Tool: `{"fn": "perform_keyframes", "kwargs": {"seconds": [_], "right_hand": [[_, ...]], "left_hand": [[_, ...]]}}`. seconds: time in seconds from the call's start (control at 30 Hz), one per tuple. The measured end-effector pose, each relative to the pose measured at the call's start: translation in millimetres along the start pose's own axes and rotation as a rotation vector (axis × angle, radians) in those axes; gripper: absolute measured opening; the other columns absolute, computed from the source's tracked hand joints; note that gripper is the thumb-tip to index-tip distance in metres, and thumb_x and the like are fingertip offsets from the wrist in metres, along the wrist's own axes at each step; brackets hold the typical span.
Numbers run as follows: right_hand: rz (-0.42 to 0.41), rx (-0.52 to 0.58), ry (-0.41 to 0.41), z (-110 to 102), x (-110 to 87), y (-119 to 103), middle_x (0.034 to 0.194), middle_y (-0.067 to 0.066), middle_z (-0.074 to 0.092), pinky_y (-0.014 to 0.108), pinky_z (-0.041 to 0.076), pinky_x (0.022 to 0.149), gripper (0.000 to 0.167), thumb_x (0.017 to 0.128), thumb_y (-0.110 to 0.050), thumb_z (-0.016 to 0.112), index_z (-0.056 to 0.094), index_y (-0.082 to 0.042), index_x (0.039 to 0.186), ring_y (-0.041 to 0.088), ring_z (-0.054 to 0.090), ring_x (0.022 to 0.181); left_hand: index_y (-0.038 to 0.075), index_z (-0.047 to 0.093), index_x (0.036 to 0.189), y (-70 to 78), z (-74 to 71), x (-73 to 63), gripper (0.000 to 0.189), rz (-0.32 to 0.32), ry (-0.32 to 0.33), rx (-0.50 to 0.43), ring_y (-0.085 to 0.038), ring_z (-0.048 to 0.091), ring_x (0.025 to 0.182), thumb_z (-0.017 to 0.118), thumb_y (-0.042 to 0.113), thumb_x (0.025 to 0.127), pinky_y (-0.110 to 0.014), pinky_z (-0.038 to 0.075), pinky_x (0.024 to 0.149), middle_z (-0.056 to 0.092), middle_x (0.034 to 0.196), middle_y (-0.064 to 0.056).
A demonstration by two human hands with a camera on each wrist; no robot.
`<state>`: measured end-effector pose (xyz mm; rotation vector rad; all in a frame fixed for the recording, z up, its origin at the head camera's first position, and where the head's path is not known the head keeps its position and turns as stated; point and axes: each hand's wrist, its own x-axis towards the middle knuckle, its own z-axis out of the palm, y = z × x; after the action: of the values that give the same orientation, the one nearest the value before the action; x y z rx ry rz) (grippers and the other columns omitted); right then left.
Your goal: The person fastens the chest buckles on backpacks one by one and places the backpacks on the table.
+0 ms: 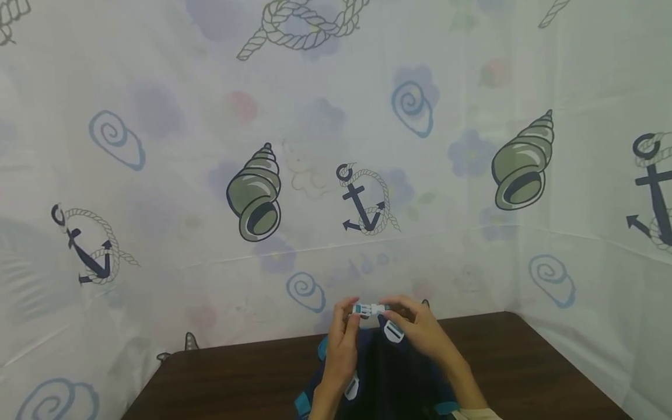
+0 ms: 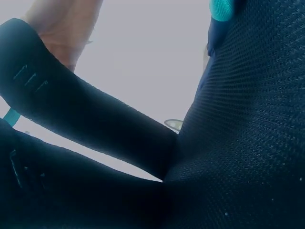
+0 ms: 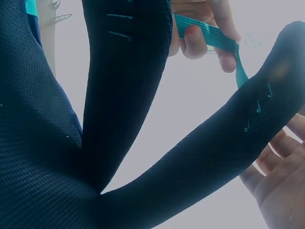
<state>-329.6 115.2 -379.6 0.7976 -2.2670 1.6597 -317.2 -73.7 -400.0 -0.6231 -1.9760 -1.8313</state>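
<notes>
Pinched firmly at opposite ends of the white buckle [image 1: 370,310], by the upper edge of the dark bag [image 2: 248,114], my left fingers [image 1: 345,306] and right fingers [image 1: 403,301] could lose their alignment — a twist in the teal strap [image 3: 205,31] would do it.

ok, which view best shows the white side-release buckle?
Head view: the white side-release buckle shows clearly between the left hand and the right hand, its middle uncovered. Neither wrist view shows it; dark padded straps fill much of both.
</notes>
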Motion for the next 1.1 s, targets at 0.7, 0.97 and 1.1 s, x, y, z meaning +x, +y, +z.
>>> {"fn": "perform_keyframes", "kwargs": {"seconds": [0.7,0.97,1.1], "right_hand": [[-0.02,-0.014,-0.022,-0.9,0.7,-1.8,0.12,0.013,0.068,0.027,0.051,0.086,0.03,0.1,-0.026,0.061,0.066,-0.01,0.125,0.019,0.065,0.103],[-0.052,-0.054,-0.014,0.4,0.3,-3.8,0.119,0.009,0.069,0.027,0.051,0.089,0.028,0.1,-0.025,0.061,0.067,-0.01,0.123,0.018,0.065,0.106],[-0.066,-0.1,-0.001,0.8,0.1,-4.6,0.118,0.005,0.069,0.028,0.051,0.091,0.028,0.099,-0.027,0.062,0.068,-0.012,0.122,0.019,0.064,0.109]], "left_hand": [[0.012,0.042,0.118,-0.7,4.8,-3.1,0.018,0.015,0.027,0.034,-0.024,0.06,0.101,0.047,0.025,0.107,-0.028,0.049,0.088,0.06,0.109,-0.006],[0.008,0.044,0.114,0.3,6.0,-2.2,0.019,0.036,0.002,0.089,-0.021,0.063,0.101,0.046,0.026,0.107,-0.029,0.05,0.09,0.057,0.112,-0.009],[0.01,0.043,0.113,0.6,2.2,-0.6,0.018,0.042,-0.049,0.151,-0.015,0.061,0.089,0.047,0.026,0.107,-0.024,0.048,0.08,0.06,0.106,-0.008]]}}
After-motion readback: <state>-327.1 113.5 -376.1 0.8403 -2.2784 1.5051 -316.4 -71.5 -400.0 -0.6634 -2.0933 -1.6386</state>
